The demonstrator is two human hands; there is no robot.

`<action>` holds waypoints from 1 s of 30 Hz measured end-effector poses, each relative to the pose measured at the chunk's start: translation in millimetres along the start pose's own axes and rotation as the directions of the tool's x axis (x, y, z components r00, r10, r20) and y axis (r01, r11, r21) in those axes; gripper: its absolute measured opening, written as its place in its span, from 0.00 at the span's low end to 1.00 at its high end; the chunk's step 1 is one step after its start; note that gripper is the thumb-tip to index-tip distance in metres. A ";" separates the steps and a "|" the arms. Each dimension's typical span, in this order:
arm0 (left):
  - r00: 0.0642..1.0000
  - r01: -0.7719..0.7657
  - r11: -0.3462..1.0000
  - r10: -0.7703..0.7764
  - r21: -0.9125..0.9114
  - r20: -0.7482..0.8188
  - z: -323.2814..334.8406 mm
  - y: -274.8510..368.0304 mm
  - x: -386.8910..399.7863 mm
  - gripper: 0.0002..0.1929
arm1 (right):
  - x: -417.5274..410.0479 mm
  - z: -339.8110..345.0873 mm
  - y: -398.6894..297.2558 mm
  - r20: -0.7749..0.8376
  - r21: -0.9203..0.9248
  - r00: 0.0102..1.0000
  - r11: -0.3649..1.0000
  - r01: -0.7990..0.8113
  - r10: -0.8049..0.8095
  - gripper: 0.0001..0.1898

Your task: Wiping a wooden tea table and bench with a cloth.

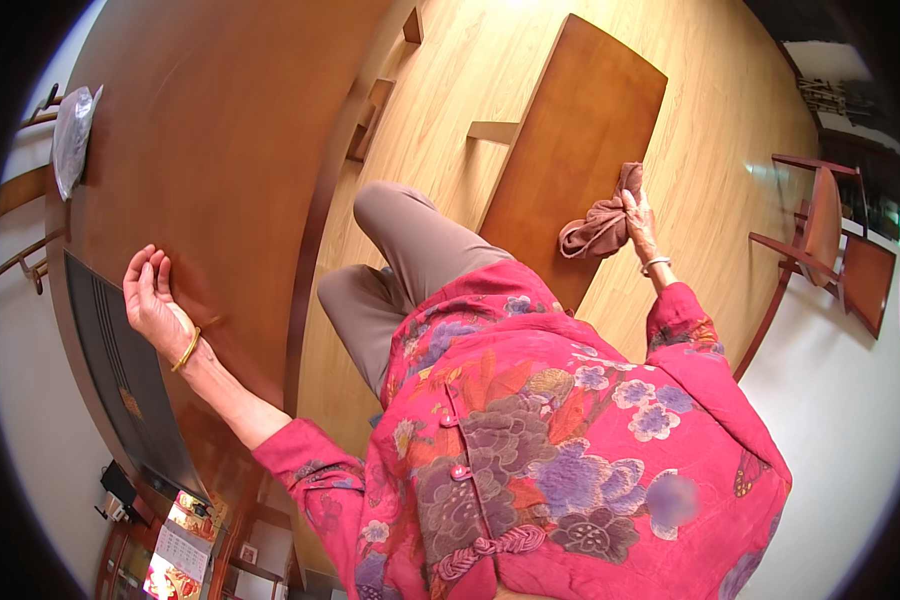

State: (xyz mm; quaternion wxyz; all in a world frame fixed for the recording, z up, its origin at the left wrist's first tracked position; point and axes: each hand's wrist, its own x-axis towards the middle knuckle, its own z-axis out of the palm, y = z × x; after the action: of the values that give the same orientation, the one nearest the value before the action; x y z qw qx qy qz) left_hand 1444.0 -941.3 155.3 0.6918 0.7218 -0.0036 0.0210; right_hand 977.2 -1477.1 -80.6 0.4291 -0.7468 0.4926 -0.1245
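Observation:
My right hand grips a crumpled brown cloth at the edge of a wooden bench. Most of the cloth lies bunched on the bench top, and one end sticks up past my fingers. My left hand is above the brown wooden table, palm turned up and fingers loosely curled, with nothing in it. Whether its forearm rests on the tabletop I cannot tell. Beside that hand is a dark mat or panel with stripes along the table's edge. My legs are between table and bench.
A clear plastic bag lies at the table's far left edge. Wooden chairs stand by the wall at right. Pale wood flooring runs between the furniture. A wall calendar and a shelf unit are at the lower left.

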 end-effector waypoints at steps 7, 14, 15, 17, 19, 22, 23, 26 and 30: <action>1.000 -0.019 1.000 0.019 -0.012 0.002 -8.2 -4.5 1.9 0.08 | 33.0 -2.8 -59.1 -0.272 -0.126 0.951 0.985 0.119 -0.150 0.25; 1.000 -0.029 0.999 0.029 -0.015 0.007 -7.9 -10.3 4.9 0.08 | 18.0 69.6 -92.5 0.037 -0.632 0.935 0.716 0.295 -0.353 0.30; 1.000 -0.026 0.999 0.026 -0.024 0.012 -4.7 -11.1 6.1 0.08 | 14.8 75.8 -98.2 0.060 -0.574 0.930 0.749 0.330 -0.363 0.30; 1.000 -0.029 0.999 0.029 -0.022 -0.003 -9.2 -11.9 6.3 0.08 | 7.0 99.9 -135.2 0.136 -0.386 0.935 0.852 0.354 -0.327 0.27; 0.999 -0.030 0.999 0.030 -0.017 0.011 -8.3 -15.0 8.6 0.08 | 5.6 119.0 -169.0 0.328 -0.003 0.921 0.975 0.223 -0.209 0.29; 0.999 -0.035 0.999 0.035 -0.032 0.023 -9.2 -17.8 7.6 0.08 | -18.8 156.9 -236.5 0.544 0.578 0.824 0.783 -0.229 -0.160 0.25; 0.999 -0.034 0.999 0.035 -0.042 0.025 -8.5 -15.4 10.0 0.08 | -28.8 165.7 -265.4 0.588 0.639 0.790 0.699 -0.321 -0.176 0.25; 0.998 -0.055 0.997 0.057 -0.058 0.024 -5.1 -7.7 5.8 0.07 | -58.1 171.6 -335.5 0.592 0.706 0.732 0.655 -0.270 -0.336 0.25; 0.999 -0.037 0.997 0.039 -0.066 0.030 4.8 -5.6 2.4 0.07 | -82.9 156.4 -395.9 0.566 0.691 0.665 0.720 -0.060 -0.487 0.26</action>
State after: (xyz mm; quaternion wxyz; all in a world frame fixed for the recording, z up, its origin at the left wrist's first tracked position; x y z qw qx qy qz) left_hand 1446.7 -945.8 149.6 0.7144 0.6988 -0.0289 0.0230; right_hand 1281.3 -1268.2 147.4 0.8000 -0.5885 0.1093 -0.0421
